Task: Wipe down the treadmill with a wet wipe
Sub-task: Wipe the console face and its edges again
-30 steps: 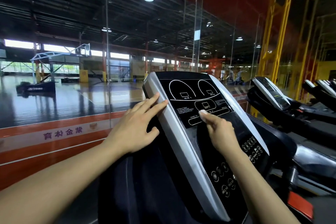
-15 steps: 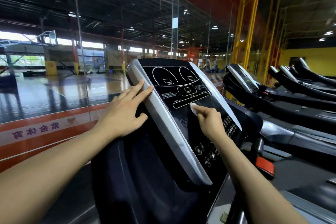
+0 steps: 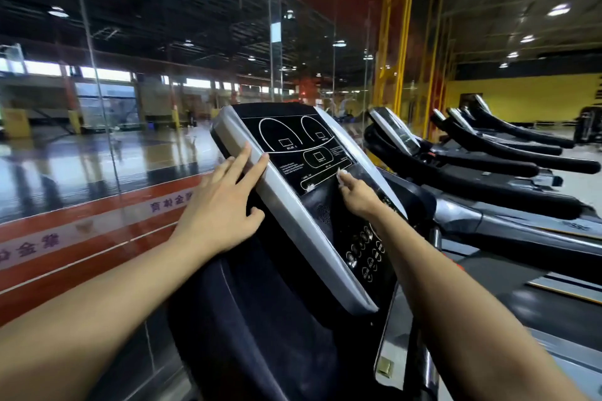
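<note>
White wet wipe [image 3: 341, 176] is pinched at the right hand [image 3: 358, 197] fingertips, pressed on the treadmill console [image 3: 293, 153] black panel. Left hand [image 3: 221, 208], fingers extended, rests against the console's silver left edge.

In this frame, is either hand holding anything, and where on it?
The right hand pinches a small wad of wet wipe at its fingertips against the console. The left hand holds nothing; its straight fingers rest on the console's silver edge.

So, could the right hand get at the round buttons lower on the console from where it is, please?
Probably yes: the right hand with its wipe sits just above the buttons, and nothing lies between them.
</note>
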`<state>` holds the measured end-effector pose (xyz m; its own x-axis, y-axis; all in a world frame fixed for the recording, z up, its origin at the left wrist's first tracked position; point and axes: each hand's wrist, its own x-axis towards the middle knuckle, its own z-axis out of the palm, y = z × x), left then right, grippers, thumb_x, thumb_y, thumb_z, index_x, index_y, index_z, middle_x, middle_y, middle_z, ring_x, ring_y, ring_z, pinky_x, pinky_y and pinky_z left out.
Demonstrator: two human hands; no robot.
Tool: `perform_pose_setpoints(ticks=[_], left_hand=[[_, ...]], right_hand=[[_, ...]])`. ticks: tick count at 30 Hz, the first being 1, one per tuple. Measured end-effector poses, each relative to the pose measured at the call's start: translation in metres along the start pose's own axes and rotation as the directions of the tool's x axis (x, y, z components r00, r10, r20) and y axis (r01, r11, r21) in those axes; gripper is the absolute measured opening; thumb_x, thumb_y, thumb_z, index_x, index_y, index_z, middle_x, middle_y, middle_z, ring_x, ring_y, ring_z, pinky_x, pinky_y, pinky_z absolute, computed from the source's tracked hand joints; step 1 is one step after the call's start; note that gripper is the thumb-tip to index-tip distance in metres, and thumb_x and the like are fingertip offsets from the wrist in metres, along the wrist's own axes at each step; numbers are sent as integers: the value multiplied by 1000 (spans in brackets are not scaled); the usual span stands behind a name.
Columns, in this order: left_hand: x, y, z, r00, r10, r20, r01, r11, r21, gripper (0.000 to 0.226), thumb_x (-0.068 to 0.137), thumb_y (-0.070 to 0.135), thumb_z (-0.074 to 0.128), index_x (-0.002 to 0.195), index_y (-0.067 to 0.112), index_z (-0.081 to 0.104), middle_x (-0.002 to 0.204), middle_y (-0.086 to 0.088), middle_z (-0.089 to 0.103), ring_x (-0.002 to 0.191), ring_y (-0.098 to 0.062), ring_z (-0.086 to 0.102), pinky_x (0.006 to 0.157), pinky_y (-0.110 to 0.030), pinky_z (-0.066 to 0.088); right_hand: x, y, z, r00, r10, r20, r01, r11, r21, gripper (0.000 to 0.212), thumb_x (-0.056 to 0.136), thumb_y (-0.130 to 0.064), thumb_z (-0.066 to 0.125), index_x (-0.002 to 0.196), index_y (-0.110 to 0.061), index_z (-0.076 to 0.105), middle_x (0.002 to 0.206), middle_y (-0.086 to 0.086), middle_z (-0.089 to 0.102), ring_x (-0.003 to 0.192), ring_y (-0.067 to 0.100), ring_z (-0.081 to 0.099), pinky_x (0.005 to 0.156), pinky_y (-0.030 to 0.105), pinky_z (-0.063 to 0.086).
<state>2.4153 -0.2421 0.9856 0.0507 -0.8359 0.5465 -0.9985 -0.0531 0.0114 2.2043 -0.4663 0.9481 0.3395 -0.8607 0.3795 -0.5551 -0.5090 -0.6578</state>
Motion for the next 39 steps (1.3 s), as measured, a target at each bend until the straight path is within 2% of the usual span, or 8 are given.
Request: perform_pose_setpoints(ticks=[3, 14, 19, 24, 28, 31, 35, 39], left_hand=[[-1, -1, 0, 1000, 10, 0, -10, 1000, -17, 88, 95, 38, 52, 160, 45, -8, 169, 10, -19, 158, -23, 2, 126, -51, 19], [0, 1, 0, 999, 40, -11, -40, 999, -16, 80, 98, 34, 50, 164, 36, 3, 172, 4, -9, 158, -27, 4, 126, -50, 17], [-7, 10, -5, 964, 260, -60, -235, 934, 269, 72, 85, 27, 65, 154, 18, 44, 166, -11, 30, 147, -35, 36, 112, -52, 34], [-36, 41, 6, 963, 271, 0, -264, 939, 218, 62, 81, 27, 60, 143, 18, 58, 154, -13, 49, 138, -35, 51, 107, -53, 44], [-47, 64, 20, 985, 161, 62, -169, 973, 159, 68, 99, 35, 46, 163, 28, 21, 172, -2, 6, 158, -23, 10, 124, -45, 17], [-49, 81, 25, 995, 52, 84, -63, 989, 137, 72, 103, 34, 41, 164, 31, 2, 171, 4, -15, 159, -17, -5, 126, -38, 8], [-54, 88, 31, 993, -6, 122, -11, 991, 135, 84, 101, 29, 47, 163, 34, -10, 166, 9, -30, 158, -16, -5, 125, -36, 9], [-54, 91, 32, 990, -26, 136, 3, 987, 161, 89, 98, 31, 50, 162, 35, -12, 165, 12, -32, 158, -15, -4, 126, -37, 9]], right_hand=[[17, 6, 1, 998, 57, -6, -56, 992, 112, 45, 108, -22, 44, 152, -13, 43, 160, 2, 37, 150, 19, 29, 123, 25, 13], [-124, -42, 4, 942, -312, -123, 322, 943, 77, 25, 94, -18, 66, 114, -29, 76, 115, -16, 73, 113, 0, 66, 99, 32, 54], [-142, -27, 11, 938, -293, -186, 289, 956, -52, 23, 98, -25, 62, 118, -30, 72, 119, -9, 73, 118, 12, 65, 97, 39, 55], [-164, -20, 12, 910, -392, -132, 385, 920, -80, 38, 93, -20, 54, 125, -39, 61, 116, -7, 74, 110, 19, 68, 90, 40, 55], [-160, 2, -4, 840, -543, -5, 501, 779, -377, 19, 93, -30, 51, 105, -32, 65, 86, -16, 67, 84, 15, 66, 76, 38, 47], [-122, 0, -15, 820, -555, -137, 410, 738, -535, 30, 87, -24, 48, 106, -34, 68, 101, -12, 72, 83, 18, 60, 77, 33, 37], [-84, -4, -13, 942, -321, -99, 253, 872, -419, 33, 89, -7, 52, 109, -25, 70, 94, 8, 75, 92, 36, 67, 78, 37, 41], [-120, -4, 0, 840, -526, -133, 521, 851, -73, 29, 88, -5, 60, 107, -23, 74, 93, 6, 75, 84, 29, 66, 71, 34, 49]])
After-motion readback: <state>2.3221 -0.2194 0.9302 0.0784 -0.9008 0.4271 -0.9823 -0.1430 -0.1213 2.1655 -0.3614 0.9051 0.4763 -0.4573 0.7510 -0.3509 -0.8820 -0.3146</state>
